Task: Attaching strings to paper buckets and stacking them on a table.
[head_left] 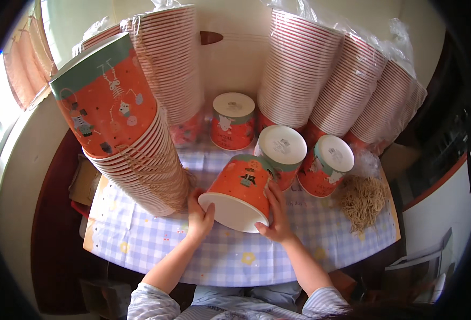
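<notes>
Between my two hands is an orange paper bucket (237, 184) with a green band and cartoon figures, tilted so its white mouth faces me. My left hand (199, 217) grips its rim from the left, thumb over the edge. On the other side, my right hand (276, 214) closes on the wall and rim, fingers along the outside. Just left stands a tall stack of nested orange buckets (112, 106), with loops of tan twine (152, 173) hanging down its side. Behind the held bucket, an upside-down bucket (282, 149) shows its pale base.
Two more upturned buckets (327, 162) (233, 120) stand on the checked tablecloth (246, 261). A tangle of tan twine (362, 202) lies at the right. Tall plastic-wrapped bucket stacks (299, 69) (171, 64) line the back on both sides, near the wall (230, 64).
</notes>
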`<state>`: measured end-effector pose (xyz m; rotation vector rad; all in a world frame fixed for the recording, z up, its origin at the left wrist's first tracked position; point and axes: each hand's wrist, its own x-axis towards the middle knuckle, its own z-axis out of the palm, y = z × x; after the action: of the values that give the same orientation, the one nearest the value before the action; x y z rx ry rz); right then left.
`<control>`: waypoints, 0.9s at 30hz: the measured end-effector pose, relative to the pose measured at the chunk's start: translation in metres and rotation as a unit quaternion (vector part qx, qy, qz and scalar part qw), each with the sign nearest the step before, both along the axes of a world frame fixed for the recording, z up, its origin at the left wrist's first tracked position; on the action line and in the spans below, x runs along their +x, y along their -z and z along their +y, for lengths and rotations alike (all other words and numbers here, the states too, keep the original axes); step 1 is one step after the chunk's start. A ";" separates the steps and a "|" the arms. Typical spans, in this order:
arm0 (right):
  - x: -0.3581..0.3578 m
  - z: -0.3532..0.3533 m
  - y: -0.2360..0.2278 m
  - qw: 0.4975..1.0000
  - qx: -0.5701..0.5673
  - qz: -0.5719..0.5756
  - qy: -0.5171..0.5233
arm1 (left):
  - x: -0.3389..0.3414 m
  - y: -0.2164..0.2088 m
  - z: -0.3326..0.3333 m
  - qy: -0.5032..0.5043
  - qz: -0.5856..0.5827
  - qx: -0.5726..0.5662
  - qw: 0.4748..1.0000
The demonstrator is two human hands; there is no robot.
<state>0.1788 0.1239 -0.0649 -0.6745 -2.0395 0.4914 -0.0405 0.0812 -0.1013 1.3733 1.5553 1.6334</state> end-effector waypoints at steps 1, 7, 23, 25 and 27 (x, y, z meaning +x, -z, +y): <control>-0.002 0.000 -0.001 1.000 0.008 -0.002 0.003 | 0.000 0.000 0.000 -0.059 0.071 0.052 0.994; -0.003 -0.005 -0.007 1.000 0.003 -0.027 -0.010 | 0.007 -0.027 -0.020 -0.056 0.275 0.241 0.929; -0.019 -0.019 0.000 1.000 0.006 0.013 -0.019 | 0.035 -0.012 -0.029 0.197 0.020 0.091 0.976; -0.018 -0.019 0.001 0.999 0.020 0.023 -0.017 | 0.037 -0.015 -0.029 0.205 0.013 0.095 0.974; -0.018 -0.020 0.001 0.999 0.022 0.031 -0.011 | 0.037 -0.017 -0.029 0.213 0.006 0.100 0.972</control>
<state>0.1603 0.1039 -0.0657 -0.6042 -1.9947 0.4728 -0.0034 0.0526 -0.0843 1.6845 1.0251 1.5390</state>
